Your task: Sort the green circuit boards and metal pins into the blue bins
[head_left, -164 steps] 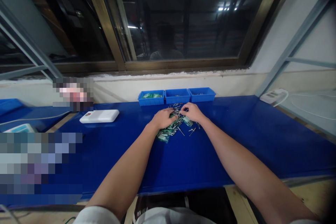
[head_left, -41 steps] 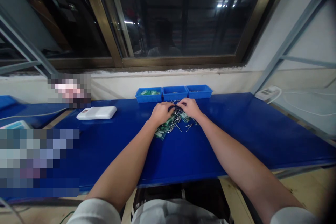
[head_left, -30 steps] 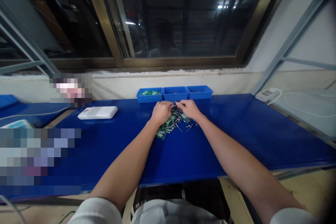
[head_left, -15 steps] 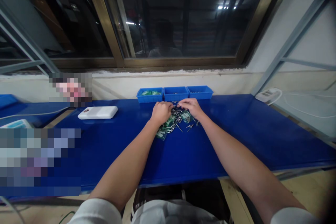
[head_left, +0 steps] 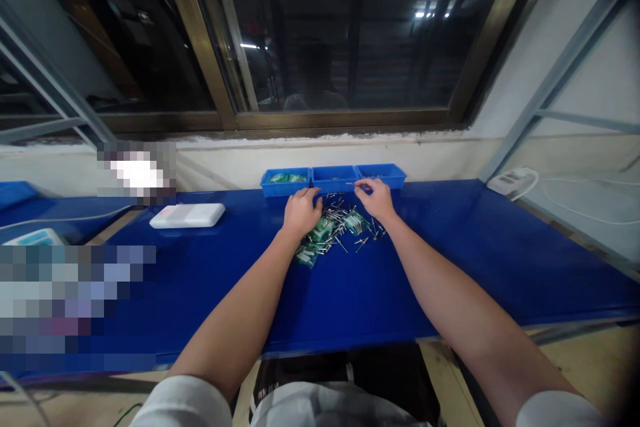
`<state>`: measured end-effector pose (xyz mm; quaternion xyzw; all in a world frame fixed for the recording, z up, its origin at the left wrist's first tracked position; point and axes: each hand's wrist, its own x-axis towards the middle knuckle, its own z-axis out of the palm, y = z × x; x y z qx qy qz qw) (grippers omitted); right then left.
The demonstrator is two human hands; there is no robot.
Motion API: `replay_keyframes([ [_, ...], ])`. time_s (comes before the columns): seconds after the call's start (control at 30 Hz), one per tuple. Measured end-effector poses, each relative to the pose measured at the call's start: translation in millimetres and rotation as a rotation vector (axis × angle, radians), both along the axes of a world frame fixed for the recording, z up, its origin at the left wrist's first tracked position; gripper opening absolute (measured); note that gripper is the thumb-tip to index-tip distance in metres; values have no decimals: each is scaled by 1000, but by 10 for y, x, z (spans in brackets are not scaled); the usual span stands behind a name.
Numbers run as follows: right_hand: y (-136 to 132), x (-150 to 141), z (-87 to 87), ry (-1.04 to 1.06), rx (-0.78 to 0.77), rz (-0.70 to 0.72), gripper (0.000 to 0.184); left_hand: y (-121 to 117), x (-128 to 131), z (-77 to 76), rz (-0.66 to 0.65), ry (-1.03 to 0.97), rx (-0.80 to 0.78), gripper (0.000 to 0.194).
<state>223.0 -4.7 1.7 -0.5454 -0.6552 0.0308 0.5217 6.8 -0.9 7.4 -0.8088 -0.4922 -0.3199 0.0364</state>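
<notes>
Seen from the head camera, looking forward and down. The right hand point(head_left: 375, 201) is pinched narrow, with its thumb and forefinger closed on a thin metal pin point(head_left: 358, 183) just over the front rim of the middle tray point(head_left: 334, 173). The left hand point(head_left: 302, 213) lies palm down with its fingers curled, at the upper left edge of the pile point(head_left: 336, 229); whether it holds anything cannot be told. The pile is a loose, flat scatter of metal pins lying crossed at many angles, mixed with green packets point(head_left: 311, 248) that gather at its lower left, partly below the left hand. A few pins lie apart at its right side.

The pile sits between the hands, just in front of three blue trays set side by side against the wall. The left tray point(head_left: 285, 183) holds green packets. The blue counter point(head_left: 450, 260) runs far to either side: a white box point(head_left: 187, 215) lies well to the left, and a power strip point(head_left: 511, 181) lies well to the right, beyond its end. The counter's front edge lies well below the pile.
</notes>
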Motion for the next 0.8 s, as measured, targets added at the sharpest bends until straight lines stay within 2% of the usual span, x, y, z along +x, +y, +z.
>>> replay_keyframes([
  [0.2, 55, 59, -9, -83, -9, -68, 26, 58, -61, -22, 72, 7, -39, 33],
  [0.47, 107, 132, -46, -107, -63, -148, 31, 105, -104, -51, 95, 20, -46, 33],
  [0.8, 169, 189, -115, -137, -135, -240, 53, 137, -117, -94, 71, 43, -93, 33],
])
